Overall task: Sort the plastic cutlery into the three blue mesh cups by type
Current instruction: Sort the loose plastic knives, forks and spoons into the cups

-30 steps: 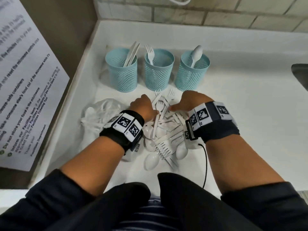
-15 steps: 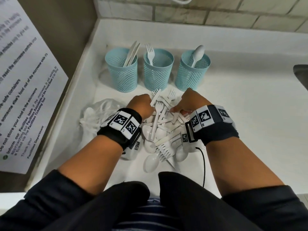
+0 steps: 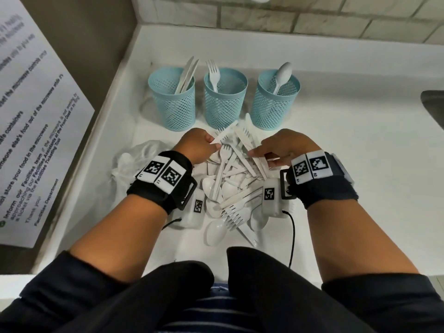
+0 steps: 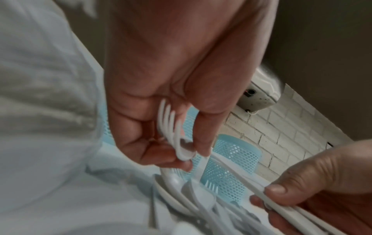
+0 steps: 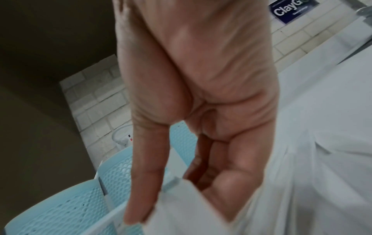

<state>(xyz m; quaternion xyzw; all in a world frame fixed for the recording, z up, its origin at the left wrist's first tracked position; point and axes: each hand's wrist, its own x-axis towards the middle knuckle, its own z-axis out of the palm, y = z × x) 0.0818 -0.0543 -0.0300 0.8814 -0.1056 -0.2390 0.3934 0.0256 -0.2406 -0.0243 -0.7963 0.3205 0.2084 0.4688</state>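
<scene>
Three blue mesh cups stand in a row at the back: the left cup (image 3: 171, 102) holds knives, the middle cup (image 3: 224, 99) a fork, the right cup (image 3: 276, 99) a spoon. A pile of white plastic cutlery (image 3: 235, 191) lies in front of them on the white counter (image 3: 348, 164). My left hand (image 3: 212, 146) is over the pile's far left and pinches forks (image 4: 173, 132) between thumb and fingers, tines towards the palm. My right hand (image 3: 254, 153), over the pile's far right, grips flat white knives (image 4: 286, 205) by their handles (image 5: 181, 200).
A crumpled clear plastic bag (image 3: 141, 159) lies left of the pile. A printed notice (image 3: 36, 140) hangs on the left side panel. A brick wall (image 3: 312, 18) closes the back. A dark sink edge (image 3: 432, 109) shows at the far right.
Both hands have drawn slightly apart over the far end of the pile, each with pieces in its grip. The cups have not moved.
</scene>
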